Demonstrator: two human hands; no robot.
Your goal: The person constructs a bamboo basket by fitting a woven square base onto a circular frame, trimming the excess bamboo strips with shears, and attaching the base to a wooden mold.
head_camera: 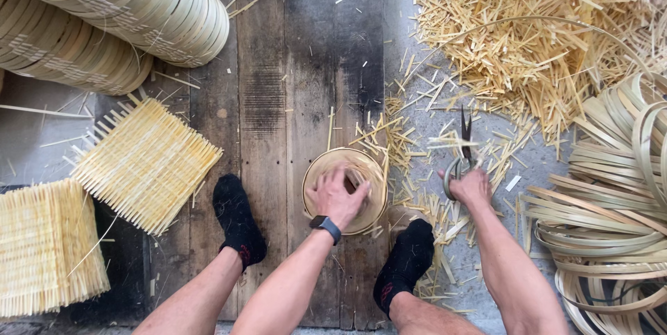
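Dark wooden planks (278, 99) run beneath us, with grey ground to the right. Largest is the heap of pale bamboo offcuts (528, 36) spread over that ground at upper right, then the stacked bamboo rings (118, 15) lying on their sides at upper left and the loose coil of bamboo strips (611, 203) at the right edge. Two square woven mats (142, 161) lie to the left. Between our black-socked feet (236, 217) sits a small round bamboo steamer frame (372, 175) on the planks; our left hand (337, 196) presses down inside it, fingers spread. Just right of it, our right hand (471, 186) grips a pair of scissors (464, 142), blades pointing away from us.
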